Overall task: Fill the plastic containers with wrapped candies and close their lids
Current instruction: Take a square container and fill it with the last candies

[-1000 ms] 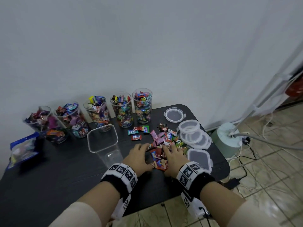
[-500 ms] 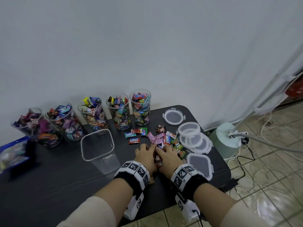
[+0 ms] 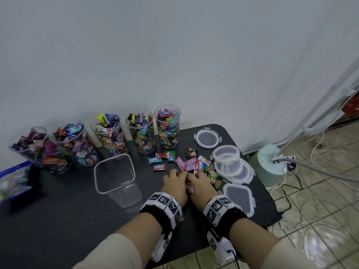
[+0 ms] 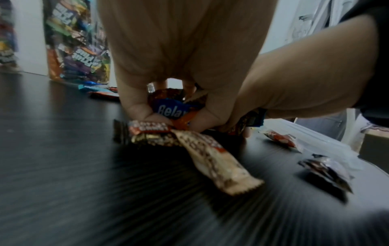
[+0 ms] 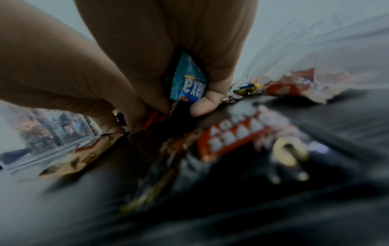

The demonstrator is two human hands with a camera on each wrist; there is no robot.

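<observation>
Both hands are pressed together on the black table (image 3: 58, 220), cupping a bunch of wrapped candies (image 3: 189, 188) between them. My left hand (image 3: 173, 181) curls its fingers round the bunch, with a blue Relaxa candy (image 4: 168, 109) showing in its grasp. My right hand (image 3: 198, 182) pinches another blue Relaxa candy (image 5: 189, 88). A tan-wrapped candy (image 4: 216, 163) lies on the table just under the hands. More loose candies (image 3: 191, 164) lie beyond the hands. An empty square clear container (image 3: 116, 179) stands left of the hands.
Several tall clear cups full of candies (image 3: 167, 127) line the back wall. Round lidded tubs (image 3: 226, 155) are stacked at right, a round lid (image 3: 207, 137) behind them, a square lid (image 3: 239, 198) near the right edge. A blue bag (image 3: 13, 179) sits far left.
The hands have drawn together, gathering the spread candies into a bunch between the palms and sliding it slightly toward me.
</observation>
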